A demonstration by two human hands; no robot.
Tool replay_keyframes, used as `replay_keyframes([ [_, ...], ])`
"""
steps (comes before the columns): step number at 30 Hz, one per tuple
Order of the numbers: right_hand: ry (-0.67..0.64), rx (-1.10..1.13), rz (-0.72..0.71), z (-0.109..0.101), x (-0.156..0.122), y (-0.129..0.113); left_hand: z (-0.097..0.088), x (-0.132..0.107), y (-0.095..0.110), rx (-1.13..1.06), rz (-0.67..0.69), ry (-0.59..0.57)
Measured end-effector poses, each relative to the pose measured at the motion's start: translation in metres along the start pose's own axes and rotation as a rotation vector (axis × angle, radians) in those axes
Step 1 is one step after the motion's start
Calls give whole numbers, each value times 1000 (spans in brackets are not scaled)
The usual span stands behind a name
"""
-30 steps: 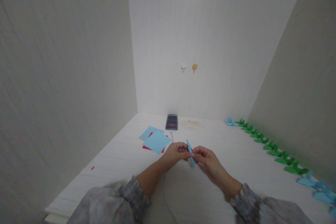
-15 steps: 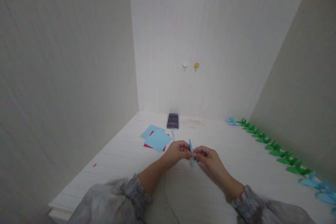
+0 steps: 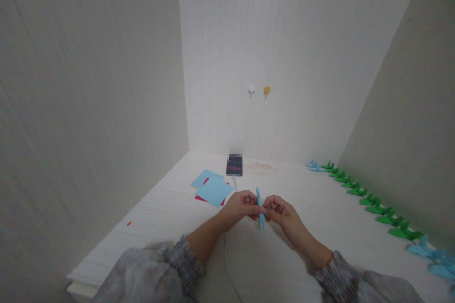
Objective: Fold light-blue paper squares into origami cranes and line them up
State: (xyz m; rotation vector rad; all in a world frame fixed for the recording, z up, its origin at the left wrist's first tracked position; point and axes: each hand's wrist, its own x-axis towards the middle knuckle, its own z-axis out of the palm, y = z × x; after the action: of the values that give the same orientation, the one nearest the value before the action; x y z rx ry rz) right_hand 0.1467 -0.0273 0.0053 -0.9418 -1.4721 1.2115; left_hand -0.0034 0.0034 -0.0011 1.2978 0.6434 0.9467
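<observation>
A narrow folded piece of light blue paper (image 3: 262,221) stands nearly upright between my two hands, seen mostly edge-on. My left hand (image 3: 241,206) pinches it from the left side, thumb towards me. From the right, the thumb and fingertips of my right hand (image 3: 280,211) are closed on the same paper near its middle. Its exact folds are too small to make out. Beyond my left hand lie loose square sheets of blue paper (image 3: 214,191), with red paper (image 3: 202,198) showing from underneath.
A dark, blurred-out device (image 3: 234,165) sits near the back wall, with a white cable (image 3: 226,258) running towards me. Folded green paper figures (image 3: 373,204) and blue ones (image 3: 441,271) line the right side. An orange scrap (image 3: 129,223) lies at left. Two hooks (image 3: 267,90) are on the wall.
The folded blue paper has turned slightly, so a little more of its lower face shows. My right-hand fingers have shifted a little; both hands stay at the paper.
</observation>
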Motion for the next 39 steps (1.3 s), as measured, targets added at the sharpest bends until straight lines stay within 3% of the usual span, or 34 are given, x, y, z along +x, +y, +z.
replay_keyframes([
  [9, -2, -31, -25, 1, -1, -1, -1, 2, -1, -3, 11, 72],
  [23, 40, 52, 4, 6, 3, 4, -1, 3, -7, -20, -23, 23],
  [28, 15, -65, 51, 5, 4, 9, -3, 5, -11, -25, -47, 33],
  [39, 101, -418, -97, 7, 1, 7, -6, 7, -17, -11, -20, 34],
])
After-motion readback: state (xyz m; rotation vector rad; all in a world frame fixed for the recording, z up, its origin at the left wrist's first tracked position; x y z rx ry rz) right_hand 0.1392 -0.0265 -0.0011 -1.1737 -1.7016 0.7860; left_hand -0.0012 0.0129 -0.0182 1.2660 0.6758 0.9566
